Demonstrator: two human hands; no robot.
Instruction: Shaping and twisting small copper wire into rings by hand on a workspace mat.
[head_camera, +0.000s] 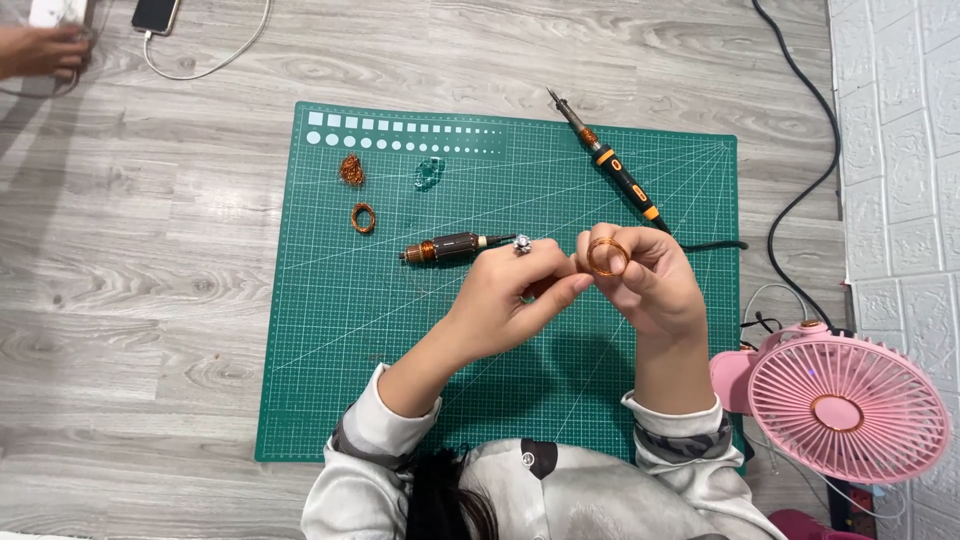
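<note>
My right hand (648, 285) is raised over the green cutting mat (330, 380) and grips a small ring of copper wire (606, 256) between thumb and fingers. My left hand (510, 295) reaches across, its thumb and forefinger pinched together at the ring's lower left edge, touching the right hand. Just behind the left knuckles a small motor armature (450, 247) lies on the mat, its shaft ending in a tiny gear (521, 243).
A black-and-orange soldering iron (615, 170) lies at the mat's far right, its black cable (800, 190) trailing off. A copper tangle (351, 170), a copper ring (363, 218) and a teal wire bundle (429, 173) lie far left. A pink fan (840, 405) stands right. Another person's hand (40, 50) and a phone (155, 14) are far left.
</note>
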